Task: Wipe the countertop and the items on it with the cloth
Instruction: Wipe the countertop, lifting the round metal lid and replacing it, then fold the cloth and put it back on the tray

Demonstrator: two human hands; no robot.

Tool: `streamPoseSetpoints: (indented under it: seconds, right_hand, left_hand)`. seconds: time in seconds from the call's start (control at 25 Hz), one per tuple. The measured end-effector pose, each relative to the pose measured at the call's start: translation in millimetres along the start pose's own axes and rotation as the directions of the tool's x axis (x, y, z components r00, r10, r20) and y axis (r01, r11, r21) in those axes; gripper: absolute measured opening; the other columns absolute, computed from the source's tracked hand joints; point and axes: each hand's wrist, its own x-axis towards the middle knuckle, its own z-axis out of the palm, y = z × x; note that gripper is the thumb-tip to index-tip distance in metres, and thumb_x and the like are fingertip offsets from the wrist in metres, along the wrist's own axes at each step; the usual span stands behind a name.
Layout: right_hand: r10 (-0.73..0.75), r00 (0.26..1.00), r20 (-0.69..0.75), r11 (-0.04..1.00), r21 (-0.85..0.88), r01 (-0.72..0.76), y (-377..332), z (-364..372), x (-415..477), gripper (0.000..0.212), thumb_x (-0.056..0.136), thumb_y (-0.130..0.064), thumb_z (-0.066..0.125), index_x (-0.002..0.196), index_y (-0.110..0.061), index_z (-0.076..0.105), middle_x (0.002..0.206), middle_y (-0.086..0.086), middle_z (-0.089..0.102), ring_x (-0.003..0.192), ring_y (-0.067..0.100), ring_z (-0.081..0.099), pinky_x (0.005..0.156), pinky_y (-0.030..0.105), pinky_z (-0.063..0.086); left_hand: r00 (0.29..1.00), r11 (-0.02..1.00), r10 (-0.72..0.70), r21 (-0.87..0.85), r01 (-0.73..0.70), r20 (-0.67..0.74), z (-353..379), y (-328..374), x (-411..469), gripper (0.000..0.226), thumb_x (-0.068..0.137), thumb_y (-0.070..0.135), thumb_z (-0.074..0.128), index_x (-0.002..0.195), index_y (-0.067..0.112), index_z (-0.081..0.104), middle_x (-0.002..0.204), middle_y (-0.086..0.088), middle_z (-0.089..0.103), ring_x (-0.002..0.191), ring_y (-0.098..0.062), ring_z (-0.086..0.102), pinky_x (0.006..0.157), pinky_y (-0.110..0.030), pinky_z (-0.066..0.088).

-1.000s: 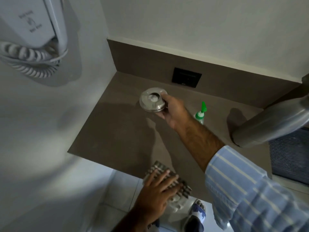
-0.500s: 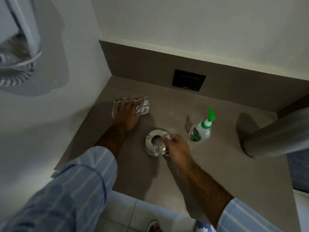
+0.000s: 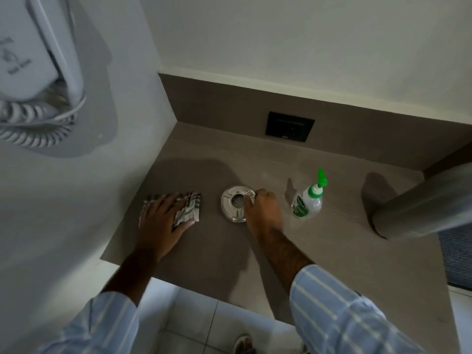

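Note:
My left hand (image 3: 163,218) lies flat, fingers spread, pressing a striped cloth (image 3: 189,208) onto the brown countertop (image 3: 332,256) near its left edge. To the right of the cloth sits a round metal ashtray (image 3: 233,205), and my right hand (image 3: 263,213) grips its right rim with the fingertips. A clear soap bottle (image 3: 307,203) with a green pump stands just right of that hand.
A wall-mounted hair dryer (image 3: 33,60) with a coiled cord hangs on the left wall. A dark socket plate (image 3: 290,126) sits in the backsplash. A grey cylinder (image 3: 424,203) juts in at the right. Tiled floor (image 3: 204,320) lies below the counter's front edge.
My left hand has slid the cloth from the back left toward the counter's front left. My right hand still holds the ashtray, which sits at mid-counter after being brought from the back.

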Motion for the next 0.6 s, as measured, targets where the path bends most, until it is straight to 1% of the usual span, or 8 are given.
streamPoseSetpoints:
  seconds: [0.12,0.2,0.24,0.28,0.36,0.4,0.48,0.6]
  right_hand:
    - [-0.051,0.998,0.04,0.989,-0.136,0.056,-9.9,-8.3,-7.2,0.042,0.105,-0.038,0.046,0.132,-0.007,0.056,0.129,0.019,0.054,0.119,0.037,0.058,0.09,0.042,0.051]
    - [-0.033,0.999,0.001,0.996,-0.079,0.033,-22.9,-24.5,-21.6,0.053,0.1,-0.052,0.048,0.136,-0.012,0.052,0.133,0.014,0.053,0.119,0.035,0.059,0.091,0.043,0.051]
    - [-0.068,0.998,0.017,0.998,-0.015,0.069,-31.6,-33.0,-26.7,0.059,0.098,-0.056,0.05,0.138,-0.014,0.051,0.135,0.012,0.053,0.12,0.033,0.058,0.093,0.043,0.05]
    - [-0.12,0.99,0.068,0.989,0.092,0.114,-42.0,-45.8,-32.2,0.063,0.095,-0.058,0.053,0.14,-0.013,0.051,0.134,0.011,0.055,0.12,0.031,0.058,0.095,0.041,0.049]
    - [-0.16,0.955,0.248,0.886,0.463,0.028,-67.6,-87.1,-45.8,0.07,0.088,-0.064,0.062,0.133,-0.011,0.06,0.122,0.008,0.066,0.106,0.026,0.064,0.083,0.036,0.055]
    - [-0.174,0.922,0.346,0.761,0.641,-0.097,-79.1,-113.7,-51.6,0.063,0.085,-0.062,0.069,0.123,-0.011,0.068,0.11,0.005,0.072,0.095,0.022,0.069,0.072,0.03,0.057]
    - [-0.249,0.879,0.406,0.52,0.822,-0.232,-93.0,-171.0,-57.9,0.031,0.083,-0.042,0.079,0.099,-0.015,0.077,0.091,0.0,0.08,0.078,0.014,0.076,0.063,0.027,0.061]
    - [-0.182,0.963,0.201,0.434,0.895,-0.105,-91.1,-270.8,-67.6,0.011,0.083,-0.019,0.078,0.074,-0.013,0.076,0.073,0.002,0.076,0.06,0.014,0.073,0.053,0.025,0.058]
  left_hand:
    - [0.991,0.99,-0.119,0.08,0.113,0.064,-17.0,18.7,-13.6,0.039,0.086,0.023,0.07,0.124,0.015,0.068,0.118,-0.014,0.072,0.107,-0.039,0.065,0.093,-0.051,0.051]
    - [0.957,0.925,-0.288,-0.249,0.286,0.028,-41.7,31.9,-9.2,0.031,0.093,0.014,0.065,0.122,0.005,0.066,0.117,-0.023,0.07,0.108,-0.042,0.066,0.092,-0.049,0.053]
    - [0.924,0.742,-0.379,-0.583,0.331,0.044,-63.1,40.2,-4.5,0.031,0.098,0.014,0.061,0.127,0.004,0.062,0.123,-0.023,0.068,0.113,-0.04,0.065,0.096,-0.048,0.053]
    - [0.913,0.399,-0.395,-0.877,0.268,0.099,-88.0,52.3,1.2,0.032,0.101,0.015,0.057,0.132,0.007,0.059,0.13,-0.02,0.067,0.119,-0.036,0.065,0.099,-0.046,0.053]
    - [0.959,-0.257,-0.223,-0.96,0.112,0.172,-144.5,88.9,9.9,0.031,0.106,0.018,0.047,0.133,0.016,0.062,0.129,-0.007,0.071,0.119,-0.024,0.069,0.094,-0.039,0.059]
    - [0.981,-0.404,-0.141,-0.912,0.068,0.135,-172.5,109.6,14.7,0.031,0.107,0.02,0.043,0.127,0.02,0.067,0.125,-0.003,0.074,0.115,-0.02,0.071,0.089,-0.036,0.061]
    - [0.994,-0.52,-0.082,-0.854,0.023,0.077,-225.3,147.0,26.2,0.033,0.107,0.022,0.043,0.12,0.018,0.073,0.123,-0.006,0.075,0.115,-0.023,0.071,0.088,-0.039,0.061]
    - [0.999,-0.567,-0.024,-0.824,0.024,0.046,-289.6,199.5,35.4,0.044,0.1,0.04,0.052,0.13,0.009,0.064,0.131,-0.014,0.069,0.122,-0.031,0.066,0.099,-0.049,0.055]
